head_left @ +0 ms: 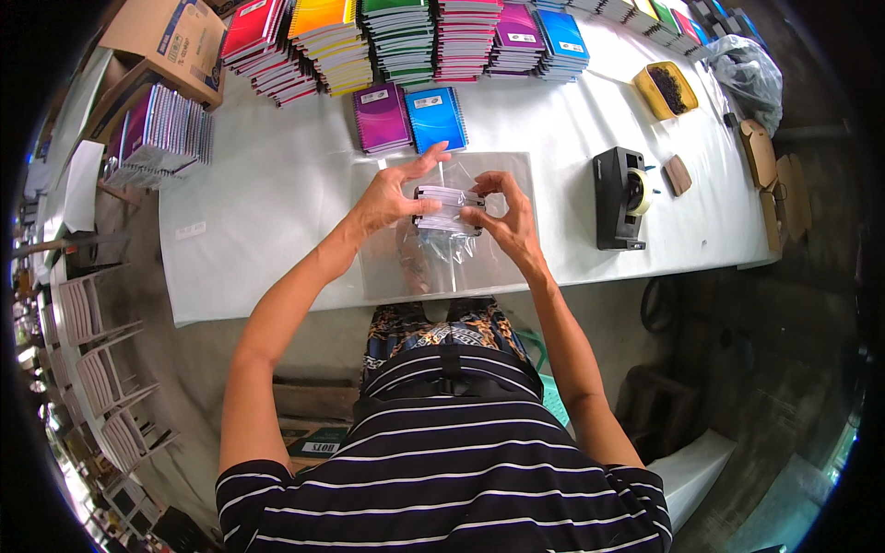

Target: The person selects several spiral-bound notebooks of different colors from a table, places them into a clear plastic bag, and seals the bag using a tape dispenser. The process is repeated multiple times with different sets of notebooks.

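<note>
A small stack of spiral notebooks [449, 211] shows its white page edges toward me, with dark bindings at both ends. Shiny clear plastic film [441, 247] lies around and below it, but how far it wraps the stack I cannot tell. My left hand [392, 195] is at the stack's left end, thumb pressed on the pages and fingers stretched out beyond it. At the other end, my right hand [508, 217] grips the stack with thumb and curled fingers. Beneath both hands is a flat clear plastic sheet [380, 272] on the white-covered table [249, 249].
Behind are a purple notebook [382, 120], a blue notebook [436, 117] and several tall notebook stacks [398, 41]. A black tape dispenser [612, 198] and a yellow tub [664, 89] stand right. Leftward are more notebooks [161, 135] and a cardboard box [175, 51].
</note>
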`<state>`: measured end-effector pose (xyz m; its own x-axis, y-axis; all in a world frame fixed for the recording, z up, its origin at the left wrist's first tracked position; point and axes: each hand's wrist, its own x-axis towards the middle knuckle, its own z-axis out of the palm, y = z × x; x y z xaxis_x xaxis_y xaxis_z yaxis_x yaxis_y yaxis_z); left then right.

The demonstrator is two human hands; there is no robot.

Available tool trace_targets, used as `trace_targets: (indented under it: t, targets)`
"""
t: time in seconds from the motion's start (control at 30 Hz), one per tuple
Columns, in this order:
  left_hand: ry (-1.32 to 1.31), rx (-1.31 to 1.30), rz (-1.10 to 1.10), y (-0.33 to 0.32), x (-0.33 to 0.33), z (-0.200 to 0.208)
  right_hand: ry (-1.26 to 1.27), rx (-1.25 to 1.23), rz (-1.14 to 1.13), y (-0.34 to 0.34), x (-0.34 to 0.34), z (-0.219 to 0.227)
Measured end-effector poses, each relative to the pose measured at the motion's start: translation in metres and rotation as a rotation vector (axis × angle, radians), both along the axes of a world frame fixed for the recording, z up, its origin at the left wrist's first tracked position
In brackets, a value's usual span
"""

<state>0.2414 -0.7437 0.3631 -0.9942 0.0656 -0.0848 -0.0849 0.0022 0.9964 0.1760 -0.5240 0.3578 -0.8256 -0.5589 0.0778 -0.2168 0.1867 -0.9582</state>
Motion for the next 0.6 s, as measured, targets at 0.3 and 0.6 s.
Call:
trace_targets:
  t: [0.3, 0.6]
  targets:
    - [-0.281, 0.068, -0.47, -0.026, -0.038, -0.006, -0.364, -0.097, 0.012, -0.001, -0.003, 0.008]
    - [0.404, -1.234, -0.615, -0.01, -0.004, 0.037, 0.176, 0.168, 0.097, 0.004, 0.003, -0.002]
